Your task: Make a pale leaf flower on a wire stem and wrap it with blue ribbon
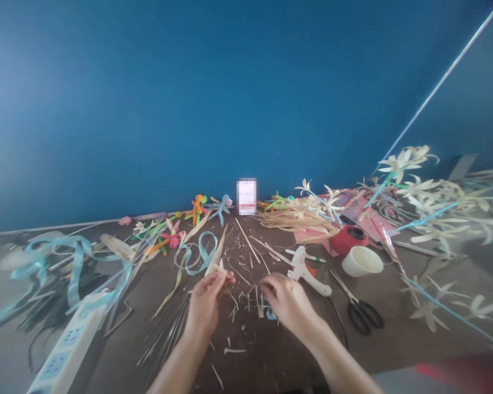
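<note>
My left hand (208,301) is closed in a pinch around the base of a pale, dried leaf-like strip (218,253). The strip's long point rises away from the fingers toward the wall. To its right, apart from it, my right hand (290,302) hovers over the table with curled fingers drawn together. Whatever its fingertips hold, if anything, is hidden or too small to name. Thin cream scraps (235,350) lie scattered between and below the hands. A small light blue piece (271,314) shows just under the right fingers.
Right of my hands lie a white glue gun (299,265), black-handled scissors (363,317), a white cup (362,261), a red roll (348,239) and pale flowers (439,202). Leftward are thin wires (166,334), blue ribbon (76,257) and a power strip (66,345). A blue wall (230,109) stands behind.
</note>
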Motion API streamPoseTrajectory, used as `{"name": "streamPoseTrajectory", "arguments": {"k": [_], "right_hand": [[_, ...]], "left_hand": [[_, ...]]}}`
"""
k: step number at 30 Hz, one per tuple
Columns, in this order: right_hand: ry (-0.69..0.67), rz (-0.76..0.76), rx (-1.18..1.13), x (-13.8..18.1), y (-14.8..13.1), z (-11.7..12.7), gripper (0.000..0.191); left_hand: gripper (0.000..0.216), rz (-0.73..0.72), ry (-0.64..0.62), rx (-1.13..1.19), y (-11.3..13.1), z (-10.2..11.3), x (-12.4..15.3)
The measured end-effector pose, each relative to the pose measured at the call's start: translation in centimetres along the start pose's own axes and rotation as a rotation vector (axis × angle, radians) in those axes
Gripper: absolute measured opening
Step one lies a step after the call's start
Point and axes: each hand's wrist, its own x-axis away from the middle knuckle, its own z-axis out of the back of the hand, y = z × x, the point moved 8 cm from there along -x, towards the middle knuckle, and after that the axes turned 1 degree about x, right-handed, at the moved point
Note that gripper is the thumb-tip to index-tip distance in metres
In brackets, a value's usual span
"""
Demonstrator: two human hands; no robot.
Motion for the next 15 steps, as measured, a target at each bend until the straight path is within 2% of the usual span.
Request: {"name": "streamPoseTrajectory", "arguments": {"k": [3,6,15], "right_hand": [[0.008,-0.079,0.152,-0.7,2.6,1.4,0.019],[-0.003,-0.097,0.209,-1.1,3.5,2.0,0.019],[-0.209,-0.086,0.372,-1.7,3.7,-0.9,0.016]], "left_hand": [[0.024,0.044,0.014,0.149,-0.2,0.6,-0.7],[0.024,0.049,0.030,0.189,-0.1,1.1,-0.8],[0.024,0.049,0.115,0.224,0.5,4.3,-0.9]]}}
